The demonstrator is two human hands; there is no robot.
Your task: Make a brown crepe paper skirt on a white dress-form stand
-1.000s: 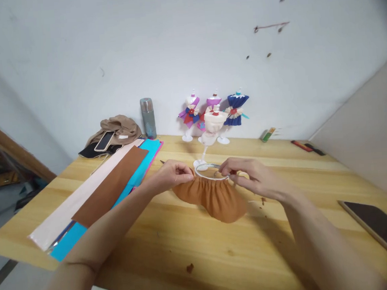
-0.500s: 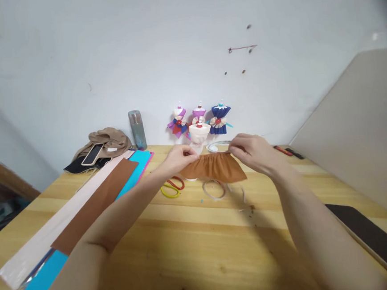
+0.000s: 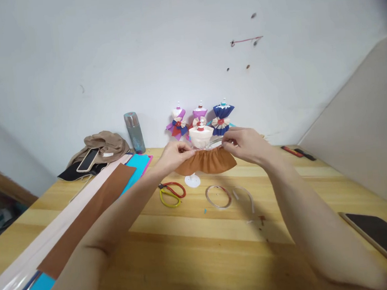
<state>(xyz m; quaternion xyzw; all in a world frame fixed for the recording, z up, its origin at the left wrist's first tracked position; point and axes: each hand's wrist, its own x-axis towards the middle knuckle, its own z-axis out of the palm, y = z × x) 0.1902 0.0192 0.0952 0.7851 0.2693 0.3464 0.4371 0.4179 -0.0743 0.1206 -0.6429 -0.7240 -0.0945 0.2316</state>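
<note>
Between my hands spreads a gathered brown paper skirt point(image 3: 208, 161), pinched along its upper edge. My left hand point(image 3: 178, 155) is closed on its left end, thumb against fingers. My right hand point(image 3: 243, 143) grips the right end the same way. Right behind the skirt stands a small mannequin point(image 3: 201, 135) with a cream top and a red neck band; its round white base point(image 3: 192, 181) shows below the skirt. The skirt hides the mannequin's middle, and I cannot tell whether the two touch.
Scissors point(image 3: 172, 195) with red and yellow handles and a clear coil point(image 3: 218, 197) lie in front. Dressed mannequins point(image 3: 223, 118) line the wall beside a flask point(image 3: 135, 132). Coloured paper sheets point(image 3: 94, 211) lie left, a dark tablet-like slab point(image 3: 381, 233) right.
Both hands have brought the brown skirt slightly up and towards the cream mannequin. The mannequin's base now shows beneath the skirt. The camera view has shifted a little.
</note>
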